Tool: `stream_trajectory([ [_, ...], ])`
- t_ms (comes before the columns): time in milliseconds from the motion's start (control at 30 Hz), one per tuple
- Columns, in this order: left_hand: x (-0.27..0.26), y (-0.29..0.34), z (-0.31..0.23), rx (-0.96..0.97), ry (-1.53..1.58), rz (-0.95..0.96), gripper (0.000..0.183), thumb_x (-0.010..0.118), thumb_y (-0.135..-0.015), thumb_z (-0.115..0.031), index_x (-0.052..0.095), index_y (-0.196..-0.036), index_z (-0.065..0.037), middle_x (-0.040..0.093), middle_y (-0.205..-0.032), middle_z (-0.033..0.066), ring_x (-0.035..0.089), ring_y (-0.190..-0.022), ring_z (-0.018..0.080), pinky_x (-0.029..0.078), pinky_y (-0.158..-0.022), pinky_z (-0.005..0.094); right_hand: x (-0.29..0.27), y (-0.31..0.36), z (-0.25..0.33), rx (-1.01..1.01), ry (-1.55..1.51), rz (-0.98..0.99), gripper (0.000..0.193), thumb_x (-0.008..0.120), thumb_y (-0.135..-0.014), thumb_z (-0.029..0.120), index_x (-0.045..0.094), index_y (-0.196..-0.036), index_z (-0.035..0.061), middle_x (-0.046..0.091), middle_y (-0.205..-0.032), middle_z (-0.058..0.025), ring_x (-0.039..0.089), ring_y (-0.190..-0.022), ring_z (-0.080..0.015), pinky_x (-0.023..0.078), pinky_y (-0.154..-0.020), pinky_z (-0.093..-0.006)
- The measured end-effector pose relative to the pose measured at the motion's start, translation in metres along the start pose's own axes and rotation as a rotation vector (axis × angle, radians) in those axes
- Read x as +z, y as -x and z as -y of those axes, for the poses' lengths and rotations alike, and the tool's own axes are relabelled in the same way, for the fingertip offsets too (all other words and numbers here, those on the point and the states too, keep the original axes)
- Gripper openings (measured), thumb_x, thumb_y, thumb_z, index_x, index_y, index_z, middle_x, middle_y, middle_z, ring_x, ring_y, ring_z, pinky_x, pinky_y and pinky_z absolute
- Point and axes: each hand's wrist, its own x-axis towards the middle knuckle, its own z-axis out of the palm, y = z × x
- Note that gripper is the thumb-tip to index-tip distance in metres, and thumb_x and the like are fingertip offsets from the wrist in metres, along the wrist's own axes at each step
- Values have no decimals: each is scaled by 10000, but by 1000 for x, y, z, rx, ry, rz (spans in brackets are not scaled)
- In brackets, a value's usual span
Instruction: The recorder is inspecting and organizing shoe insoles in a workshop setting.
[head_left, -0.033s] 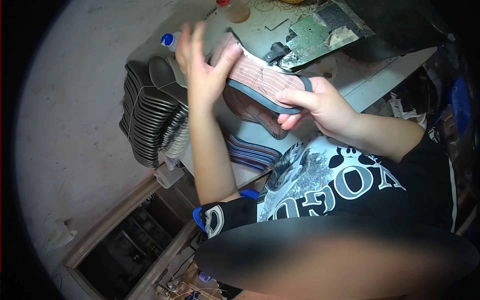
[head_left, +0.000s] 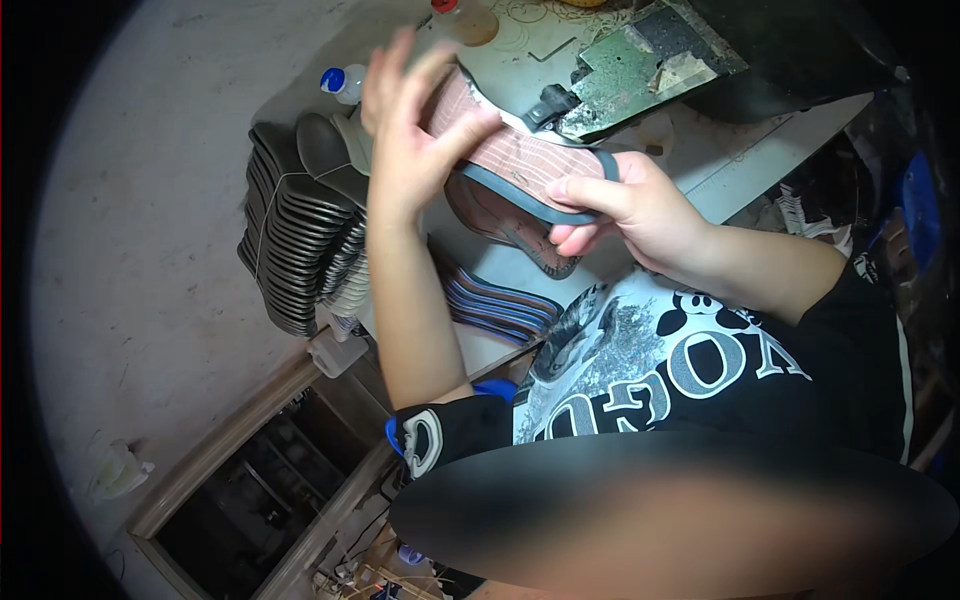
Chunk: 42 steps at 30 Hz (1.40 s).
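A pinkish-brown striped insole (head_left: 520, 160) with a dark blue-grey edge is held up at a tilt over the table. My right hand (head_left: 640, 205) grips its right end, thumb on top and fingers underneath. At the other end is my left hand (head_left: 415, 125), its thumb lying across the striped face and its fingers stretched up and spread, slightly blurred. Below the held piece lies another dark brown sole-shaped piece (head_left: 500, 225), partly covered by it. A pile of thin sole-shaped layers with blue and brown edges (head_left: 495, 305) rests nearer my body.
Tied stacks of dark soles (head_left: 300, 230) stand on the left by the wall. Behind them is a blue-capped bottle (head_left: 340, 83). Farther back are a red-capped bottle (head_left: 470, 22) and a worn green board (head_left: 640, 70) with a black clamp-like part (head_left: 553, 103) on the white table (head_left: 790, 150).
My left hand has shifted a little to the left, and its fingers have tilted to the right. The right hand keeps its grip on the insole, almost unmoved.
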Motion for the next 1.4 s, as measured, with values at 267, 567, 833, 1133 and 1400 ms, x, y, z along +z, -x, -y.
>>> stream_trajectory([
  [267,-12,-37,-9,309,-132,858,441,775,-661,-448,646,-856,-73,601,-930,34,521,-1078,213,89,-1107,499,15,-8,2,-49,-81,11,323,629,-905,275,625,-1050,-14,676,-868,-133,684,-742,-165,555,-674,-248],
  [567,-23,-39,-16,140,-173,1081,401,746,-738,-412,617,-823,-41,548,-709,22,534,-828,177,281,-1027,422,8,-8,-5,-84,-95,111,319,586,-939,246,600,-1043,-55,672,-974,-169,690,-859,-188,557,-766,-268],
  [833,-35,-20,-34,-390,-16,1058,310,656,-875,-321,601,-841,-18,513,-653,2,457,-629,79,407,-591,238,0,-20,-1,-110,0,99,376,571,-944,309,599,-880,-60,680,-902,-187,701,-809,-196,541,-685,-240],
  [1133,-34,14,-31,-547,62,936,347,602,-923,-331,602,-818,-1,554,-672,-25,465,-596,39,390,-541,207,-5,-36,12,-144,100,108,338,559,-941,253,634,-936,-76,689,-938,-165,696,-817,-181,560,-787,-267],
  [1400,-27,32,-20,-800,328,667,358,625,-900,-321,654,-794,20,609,-664,16,504,-543,56,409,-491,226,-4,-53,9,-169,240,95,320,603,-914,310,668,-962,0,699,-920,-94,680,-795,-125,545,-764,-258],
])
